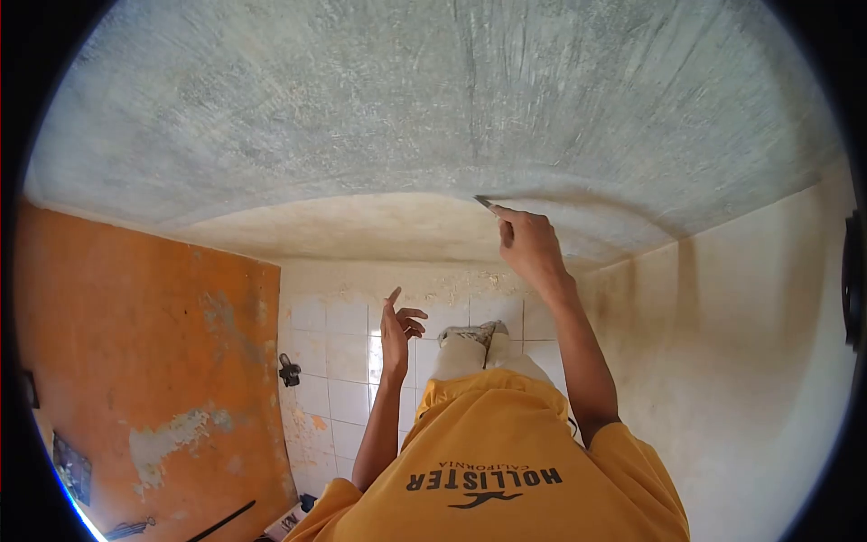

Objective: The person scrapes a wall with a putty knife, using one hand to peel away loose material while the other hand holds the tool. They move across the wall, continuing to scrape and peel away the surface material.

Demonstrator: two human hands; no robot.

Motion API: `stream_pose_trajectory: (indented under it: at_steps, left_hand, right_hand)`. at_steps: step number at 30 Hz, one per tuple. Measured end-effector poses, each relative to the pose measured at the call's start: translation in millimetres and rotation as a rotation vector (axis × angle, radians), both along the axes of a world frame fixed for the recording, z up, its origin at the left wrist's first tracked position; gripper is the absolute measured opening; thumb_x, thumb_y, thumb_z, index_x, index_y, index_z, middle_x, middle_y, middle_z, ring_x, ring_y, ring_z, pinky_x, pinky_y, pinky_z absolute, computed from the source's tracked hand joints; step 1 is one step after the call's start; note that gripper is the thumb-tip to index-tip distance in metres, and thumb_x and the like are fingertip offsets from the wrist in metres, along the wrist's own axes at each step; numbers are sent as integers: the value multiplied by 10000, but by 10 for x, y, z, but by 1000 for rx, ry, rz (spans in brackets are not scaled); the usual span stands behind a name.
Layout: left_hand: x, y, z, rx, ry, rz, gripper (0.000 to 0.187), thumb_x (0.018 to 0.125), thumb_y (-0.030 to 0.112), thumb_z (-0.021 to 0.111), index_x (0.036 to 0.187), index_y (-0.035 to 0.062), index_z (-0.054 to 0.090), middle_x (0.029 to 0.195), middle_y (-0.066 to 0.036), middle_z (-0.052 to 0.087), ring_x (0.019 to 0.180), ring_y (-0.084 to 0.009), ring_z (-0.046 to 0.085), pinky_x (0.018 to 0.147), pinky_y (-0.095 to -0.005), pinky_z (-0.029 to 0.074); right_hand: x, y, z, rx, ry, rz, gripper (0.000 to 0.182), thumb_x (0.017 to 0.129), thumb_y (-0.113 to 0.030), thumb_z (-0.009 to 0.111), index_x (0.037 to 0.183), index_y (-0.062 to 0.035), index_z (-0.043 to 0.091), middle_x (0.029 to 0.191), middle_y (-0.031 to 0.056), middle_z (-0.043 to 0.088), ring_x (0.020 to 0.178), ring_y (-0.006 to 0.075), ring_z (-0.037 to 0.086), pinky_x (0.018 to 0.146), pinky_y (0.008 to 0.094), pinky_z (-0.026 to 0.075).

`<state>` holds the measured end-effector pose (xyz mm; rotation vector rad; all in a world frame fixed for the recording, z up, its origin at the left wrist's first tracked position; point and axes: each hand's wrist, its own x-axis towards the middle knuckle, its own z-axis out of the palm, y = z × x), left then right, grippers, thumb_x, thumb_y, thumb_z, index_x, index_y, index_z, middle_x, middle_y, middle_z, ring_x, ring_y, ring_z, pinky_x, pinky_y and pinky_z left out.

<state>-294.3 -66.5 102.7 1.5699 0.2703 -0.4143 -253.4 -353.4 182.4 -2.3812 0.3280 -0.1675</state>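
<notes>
My right hand (531, 246) is closed around a small scraper (483, 201), of which only the dark, thin tip shows beyond the fingers. The tip meets the wall ahead of me (433, 108), at the border between its rough grey upper surface and a smooth cream band (361, 226) below. Most of the scraper is hidden in the hand. My left hand (397, 332) hangs in the air over the floor, its fingers apart and holding nothing.
Pale flakes lie on the white tiled floor (348, 393) along the wall's foot. An orange wall with peeled patches (163, 352) stands to the left, a cream wall (750, 334) to the right. A small dark object (289, 370) sits by the orange wall's base.
</notes>
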Motion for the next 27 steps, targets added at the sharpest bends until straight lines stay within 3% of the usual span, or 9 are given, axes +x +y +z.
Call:
stream_pose_trajectory:
  at_steps: [2, 3, 7, 12, 18, 19, 22, 26, 27]
  left_hand:
    - [67, -55, 27, -11, -39, -5, 724, 1092, 611, 250, 1545, 67, 404, 839, -90, 652, 652, -136, 542, 661, -292, 469]
    - [120, -80, 40, -32, -37, -7, 708, 1097, 597, 250, 1544, 70, 406, 845, -84, 646, 660, -130, 543, 662, -289, 466]
    - [412, -44, 292, -3, -171, -35, 690, 1098, 589, 268, 1545, 82, 408, 888, -81, 671, 692, -128, 578, 659, -289, 487]
    - [733, 124, 260, 8, -205, -19, 583, 1113, 491, 365, 1522, 82, 439, 925, -74, 679, 722, -113, 597, 667, -281, 502]
    - [1295, 348, 271, 182, -474, -31, 506, 1107, 376, 455, 1514, 76, 447, 1139, -112, 663, 928, -185, 646, 719, -317, 549]
    - [1406, 382, 320, 181, -437, -64, 535, 1097, 348, 488, 1549, 77, 394, 1311, -158, 581, 1081, -240, 622, 771, -330, 560]
    - [1605, 404, 517, 266, -684, -54, 594, 1084, 307, 528, 1592, 91, 308, 1458, -186, 450, 1193, -285, 568, 853, -376, 556]
    - [1747, 404, 531, 338, -752, -31, 747, 1071, 235, 547, 1650, 108, 92, 1630, -201, 130, 1429, -388, 367, 1087, -509, 461]
    - [1795, 424, 543, 299, -768, -60, 803, 1061, 201, 561, 1653, 104, 28, 1671, -197, -12, 1505, -417, 247, 1143, -545, 406]
  right_hand:
    - [133, 48, -263, -26, 24, 20, 343, 923, -88, 594, 1241, -106, 721, 845, 237, 704, 813, 417, 696, 741, 478, 563]
    - [173, 97, -205, -33, 209, 43, 363, 907, -81, 602, 1251, -106, 714, 861, 237, 705, 813, 415, 696, 744, 484, 562]
    - [-46, 217, 20, 32, -18, -43, 342, 921, -81, 609, 1249, -82, 709, 888, 234, 703, 824, 403, 707, 737, 508, 585]
    - [-101, 341, 61, -59, 48, -94, 366, 932, -92, 610, 1290, -83, 688, 886, 231, 695, 814, 403, 702, 732, 498, 583]
    - [11, 619, 29, -78, 27, -205, 354, 915, -74, 612, 1252, -113, 711, 870, 243, 681, 818, 405, 686, 726, 492, 547]
    - [-56, 656, 147, -66, 36, -228, 347, 913, -75, 613, 1243, -110, 715, 880, 244, 685, 826, 407, 688, 726, 494, 548]
    - [74, 782, 49, -57, 39, -257, 328, 902, -76, 617, 1209, -103, 729, 886, 234, 694, 834, 406, 689, 731, 489, 551]
    - [26, 874, 75, -73, -24, -294, 313, 887, -74, 623, 1176, -91, 742, 874, 226, 695, 816, 412, 683, 729, 482, 550]
    - [55, 921, 72, -75, -36, -307, 315, 888, -72, 622, 1178, -91, 742, 865, 227, 693, 811, 412, 682, 729, 480, 550]
